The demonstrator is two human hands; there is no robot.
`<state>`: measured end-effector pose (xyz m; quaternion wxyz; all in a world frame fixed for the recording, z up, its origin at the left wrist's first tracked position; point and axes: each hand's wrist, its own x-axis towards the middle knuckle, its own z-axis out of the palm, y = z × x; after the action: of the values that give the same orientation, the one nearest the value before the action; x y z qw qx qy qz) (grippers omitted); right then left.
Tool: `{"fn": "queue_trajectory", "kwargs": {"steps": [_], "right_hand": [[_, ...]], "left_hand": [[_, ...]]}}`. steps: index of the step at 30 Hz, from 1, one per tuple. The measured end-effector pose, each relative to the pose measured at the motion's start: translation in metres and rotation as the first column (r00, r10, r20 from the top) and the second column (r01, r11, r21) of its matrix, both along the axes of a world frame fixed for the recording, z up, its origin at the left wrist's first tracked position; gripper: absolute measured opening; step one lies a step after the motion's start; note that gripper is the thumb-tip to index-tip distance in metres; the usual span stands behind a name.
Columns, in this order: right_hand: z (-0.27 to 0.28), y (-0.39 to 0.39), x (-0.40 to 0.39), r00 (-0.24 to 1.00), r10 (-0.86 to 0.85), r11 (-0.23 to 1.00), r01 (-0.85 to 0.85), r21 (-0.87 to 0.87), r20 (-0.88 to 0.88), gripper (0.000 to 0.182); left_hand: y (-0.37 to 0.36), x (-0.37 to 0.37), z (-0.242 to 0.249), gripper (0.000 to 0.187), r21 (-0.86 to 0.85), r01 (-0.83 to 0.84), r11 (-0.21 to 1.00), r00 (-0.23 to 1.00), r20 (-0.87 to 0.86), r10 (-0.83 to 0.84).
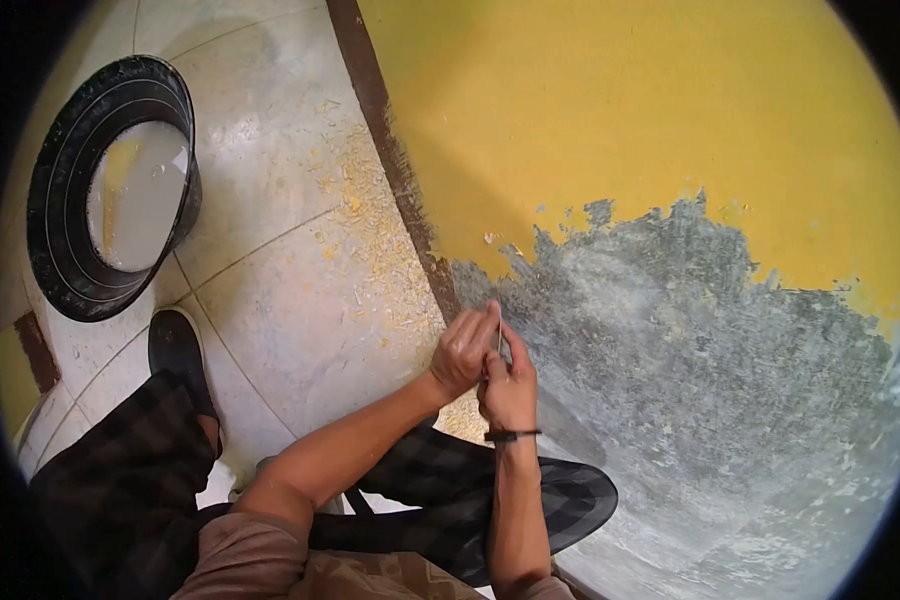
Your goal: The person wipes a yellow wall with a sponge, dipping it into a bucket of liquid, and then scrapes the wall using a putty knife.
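My right hand [510, 390], with a dark band at its wrist, is closed on a thin metal scraper [500, 338] seen almost edge-on. The fingers of my left hand [461, 352] are closed against the blade from the other side. Both hands meet low in front of the wall, near its bottom edge. Much of the tool is hidden by the fingers. Just beyond them the wall shows bare grey plaster [660, 330] with a ragged border against yellow paint [620, 110].
A black tub [185, 190] holding cloudy whitish water stands on the tiled floor [260, 240] at the left. Yellow and white paint flakes [375, 250] litter the tiles along the brown strip [390, 150] at the wall's base. My shoe [178, 360] is below the tub.
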<state>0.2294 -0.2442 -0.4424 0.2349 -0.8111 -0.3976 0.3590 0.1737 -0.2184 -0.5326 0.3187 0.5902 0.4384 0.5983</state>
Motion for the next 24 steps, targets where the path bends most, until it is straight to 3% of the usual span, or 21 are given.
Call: {"fn": "queue_trajectory", "kwargs": {"steps": [3,4,5,7,8,9,10,11,12,15,19,23,24], "right_hand": [[0.002,0.012,-0.013,1.0,-0.022,0.998,0.023,-0.051,0.01,0.039],[-0.018,0.0,0.002,0.978,0.132,0.986,-0.147,0.084,0.16,0.04],[-0.023,-0.009,0.007,0.979,0.133,0.984,-0.149,0.093,0.157,0.04],[-0.029,-0.018,0.012,0.848,0.255,0.87,-0.41,0.272,0.464,0.039],[-0.013,-0.018,0.003,0.967,0.147,0.983,-0.167,0.08,0.206,0.038],[0.002,-0.014,-0.007,0.967,0.145,0.984,-0.162,0.07,0.21,0.038],[0.015,-0.001,-0.019,0.999,-0.01,1.0,0.01,-0.005,-0.033,0.039],[0.021,0.006,-0.024,0.947,-0.186,0.98,0.16,-0.115,-0.262,0.039],[0.017,0.005,-0.024,0.931,-0.199,0.98,0.18,-0.089,-0.306,0.041],[0.001,-0.002,-0.02,0.964,-0.155,0.987,0.161,0.014,-0.217,0.039],[0.0,0.01,-0.017,0.968,-0.16,0.987,0.159,-0.021,-0.192,0.034],[-0.015,0.01,-0.019,0.963,-0.178,0.984,0.172,-0.047,-0.202,0.029],[-0.028,-0.006,-0.01,0.989,-0.092,0.99,0.103,0.092,-0.115,0.029]], "left_hand": [[0.003,-0.004,0.0,0.047,-0.008,-0.008,1.0,1.0,0.003,0.008],[0.0,-0.005,0.0,0.046,-0.008,0.025,1.0,1.0,0.012,-0.025],[0.0,-0.006,-0.001,0.045,-0.002,0.053,0.999,0.998,0.017,-0.053],[0.001,0.0,-0.007,0.045,0.064,0.004,0.998,0.998,0.07,-0.008],[-0.001,-0.002,-0.005,0.045,0.047,0.024,0.999,0.997,0.074,-0.027],[-0.003,-0.002,-0.003,0.045,0.03,0.05,0.998,0.995,0.081,-0.052],[0.002,-0.004,-0.004,0.045,0.067,0.021,0.998,0.995,0.093,-0.027],[0.001,-0.004,-0.004,0.045,0.067,0.022,0.997,0.995,0.093,-0.028],[0.002,-0.005,-0.005,0.044,0.058,0.038,0.998,0.995,0.086,-0.043],[0.001,-0.001,-0.009,0.044,0.056,0.024,0.998,0.996,0.079,-0.029],[0.008,-0.002,-0.016,0.044,0.042,-0.026,0.999,0.999,0.026,0.025],[0.013,-0.008,-0.017,0.042,0.061,-0.044,0.997,0.993,0.11,0.037],[0.008,-0.01,-0.017,0.044,0.085,0.023,0.996,0.996,0.085,-0.03]]}}
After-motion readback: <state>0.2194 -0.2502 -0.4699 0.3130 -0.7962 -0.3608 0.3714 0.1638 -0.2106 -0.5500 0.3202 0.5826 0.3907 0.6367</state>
